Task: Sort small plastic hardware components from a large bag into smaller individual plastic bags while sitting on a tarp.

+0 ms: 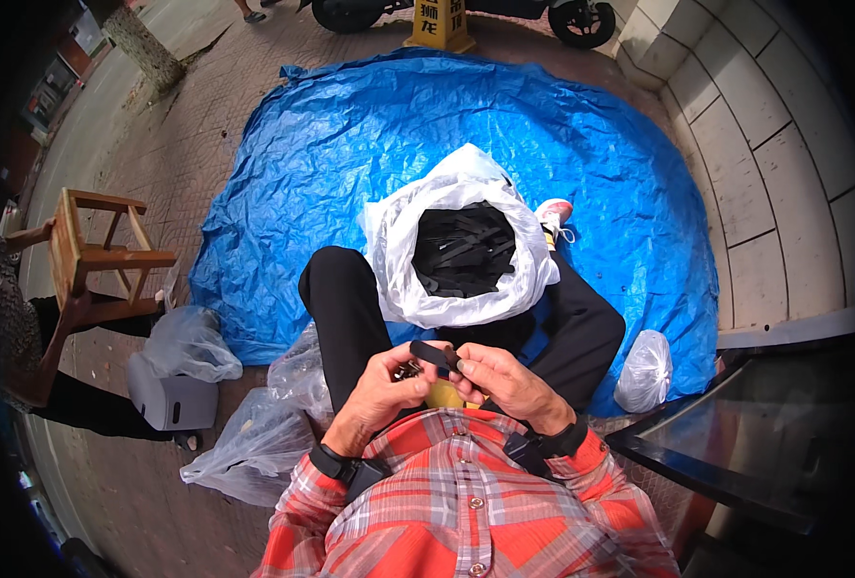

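Observation:
In front of my belly both hands hold a short black strip (434, 354). My left hand (386, 385) is closed on one end of it, and some small dark shiny pieces (407, 370) show between its fingers, too small to name. My right hand (506, 380) pinches the other end, where a small dark part sits under the thumb. Just beyond my hands, between my legs, stands a white plastic bag (398, 279) with its rim rolled open. Many similar black strips (462, 249) fill it. Something yellow (444, 395) lies beneath my hands, mostly hidden.
A crumpled blue tarp (321, 144) spreads under me. Clear plastic bags (254, 448) and a grey box (172, 395) are at my left, near a person carrying a wooden stool (109, 255). A tied bag (645, 371) lies right, by a tiled wall (764, 173).

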A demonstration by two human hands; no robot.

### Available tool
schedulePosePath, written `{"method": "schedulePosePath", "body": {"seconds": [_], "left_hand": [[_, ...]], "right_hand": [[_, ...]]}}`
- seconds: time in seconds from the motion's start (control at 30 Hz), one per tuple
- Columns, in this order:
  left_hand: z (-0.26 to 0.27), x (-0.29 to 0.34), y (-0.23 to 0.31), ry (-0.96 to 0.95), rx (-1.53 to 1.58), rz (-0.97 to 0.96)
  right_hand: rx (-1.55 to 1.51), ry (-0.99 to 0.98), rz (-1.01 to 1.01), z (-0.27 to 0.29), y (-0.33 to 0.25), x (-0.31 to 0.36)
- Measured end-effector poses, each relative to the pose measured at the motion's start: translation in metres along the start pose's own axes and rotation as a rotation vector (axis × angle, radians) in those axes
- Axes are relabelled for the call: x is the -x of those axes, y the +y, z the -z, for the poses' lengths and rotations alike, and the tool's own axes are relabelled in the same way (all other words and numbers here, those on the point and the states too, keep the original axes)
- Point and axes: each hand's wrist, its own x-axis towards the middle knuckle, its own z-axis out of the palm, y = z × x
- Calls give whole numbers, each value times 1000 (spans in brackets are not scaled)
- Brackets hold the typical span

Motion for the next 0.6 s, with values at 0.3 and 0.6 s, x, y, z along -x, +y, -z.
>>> {"method": "schedulePosePath", "body": {"seconds": [0.3, 0.6], "left_hand": [[-16, -5, 5, 149, -206, -49], [-28, -5, 4, 213, -213, -118]], "right_hand": [[173, 202, 194, -17, 4, -4], [-182, 213, 195, -8, 15, -9]]}}
